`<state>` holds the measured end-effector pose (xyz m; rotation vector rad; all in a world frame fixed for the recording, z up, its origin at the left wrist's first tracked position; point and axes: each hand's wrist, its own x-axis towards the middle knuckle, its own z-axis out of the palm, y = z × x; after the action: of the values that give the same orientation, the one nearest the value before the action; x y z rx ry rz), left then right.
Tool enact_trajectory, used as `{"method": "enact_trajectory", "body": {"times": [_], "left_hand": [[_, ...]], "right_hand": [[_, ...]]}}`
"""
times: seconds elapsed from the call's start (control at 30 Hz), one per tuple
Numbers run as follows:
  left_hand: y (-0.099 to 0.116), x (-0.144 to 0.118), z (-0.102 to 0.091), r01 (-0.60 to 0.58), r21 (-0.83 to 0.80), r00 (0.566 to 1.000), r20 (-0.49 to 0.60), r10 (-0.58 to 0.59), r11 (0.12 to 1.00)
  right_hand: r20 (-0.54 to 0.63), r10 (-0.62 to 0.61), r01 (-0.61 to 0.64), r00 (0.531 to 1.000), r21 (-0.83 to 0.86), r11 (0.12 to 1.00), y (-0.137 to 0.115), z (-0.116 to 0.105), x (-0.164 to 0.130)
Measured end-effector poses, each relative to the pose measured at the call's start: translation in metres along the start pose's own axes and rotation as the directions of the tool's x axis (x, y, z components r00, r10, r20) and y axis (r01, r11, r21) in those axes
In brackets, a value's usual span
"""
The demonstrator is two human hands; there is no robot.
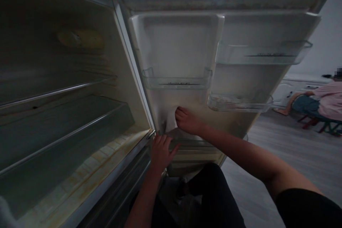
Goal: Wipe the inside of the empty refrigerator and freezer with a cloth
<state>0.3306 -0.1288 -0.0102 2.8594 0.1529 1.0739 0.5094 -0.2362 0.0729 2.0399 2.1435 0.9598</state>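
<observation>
In the head view a fridge door point(176, 50) stands wide open in front of me. My right hand point(187, 119) has its fingers closed on a white cloth point(171, 121), or possibly a wipe, against the inner door panel. Below and to the left, my left hand point(161, 149) lies by the hinge side at the rim of the lower door shelf point(192, 143). Its fingers are stretched out and the thumb stands apart. A small dark mark or object beside the white cloth is too blurred to name.
Clear door bins point(177, 82) are fixed above my hands. On the left, the fridge compartment point(128, 74) has glass shelves point(66, 131), a stained lower ledge point(101, 156) and a yellowish lamp cover point(80, 38). A person point(330, 96) sits on a low stool at the right.
</observation>
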Motion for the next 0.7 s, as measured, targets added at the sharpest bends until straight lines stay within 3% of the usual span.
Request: {"method": "enact_trajectory", "body": {"times": [0.13,0.23,0.37,0.5,0.6,0.7], "left_hand": [[-0.002,-0.002,-0.002,0.006,0.012,1.0,0.014,-0.007,1.0],[-0.005,-0.003,-0.003,-0.005,-0.003,1.0,0.017,0.005,1.0],[-0.008,-0.005,-0.004,-0.015,-0.018,1.0,-0.004,0.015,1.0],[-0.01,-0.005,-0.004,-0.034,-0.024,0.999,-0.039,0.033,0.999],[-0.012,-0.005,-0.002,-0.044,-0.034,0.998,-0.038,0.043,0.998],[-0.014,-0.005,0.002,-0.058,-0.03,0.998,-0.03,0.057,0.998]], "right_hand": [[-0.06,-0.045,0.042,0.997,-0.059,0.997,-0.011,0.008,0.037],[-0.058,-0.093,0.091,0.994,-0.035,0.995,-0.007,0.01,0.032],[-0.054,-0.199,0.2,0.979,0.016,0.98,0.013,0.011,-0.01],[-0.044,-0.201,0.191,0.979,-0.167,0.967,0.032,-0.001,-0.069],[0.031,-0.092,0.097,0.995,-0.22,0.971,0.041,-0.026,-0.116],[0.144,0.113,-0.074,0.983,-0.247,0.966,0.045,-0.052,-0.156]]}}
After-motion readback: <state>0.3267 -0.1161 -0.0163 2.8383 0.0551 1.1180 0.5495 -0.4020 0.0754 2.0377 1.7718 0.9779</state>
